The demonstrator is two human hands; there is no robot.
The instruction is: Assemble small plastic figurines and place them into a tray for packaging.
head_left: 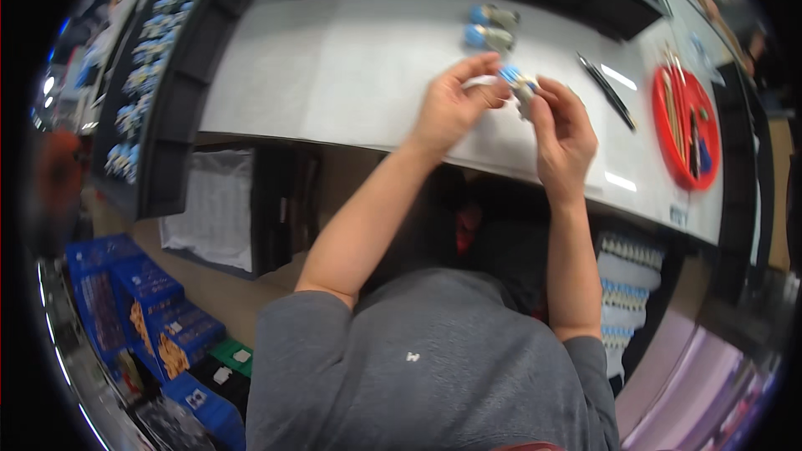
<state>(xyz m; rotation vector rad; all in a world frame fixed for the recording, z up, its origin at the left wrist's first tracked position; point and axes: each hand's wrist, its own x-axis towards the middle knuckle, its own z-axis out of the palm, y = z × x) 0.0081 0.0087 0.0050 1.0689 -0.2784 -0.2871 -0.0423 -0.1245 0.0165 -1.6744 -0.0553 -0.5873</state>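
Note:
A small blue-topped figurine (525,92) with a cream middle and grey-green lower part is held up between my hands, over the white table. My right hand (568,129) pinches its lower right side between thumb and fingers. At its blue top, the thumb and index finger of my left hand (455,104) curve round from the left; blur softens the exact contact. Just beyond my hands, two similar figurines lie on the table, a nearer one (489,37) and a farther one (494,15).
A black pen (606,92) lies right of my hands, beside a red oval tray (662,129) of brushes and tools. At left, a black rack (175,117) stands by rows of blue-and-white figurines (150,54). Blue boxes (146,284) sit low left; more figurines (625,294) fill a drawer lower right.

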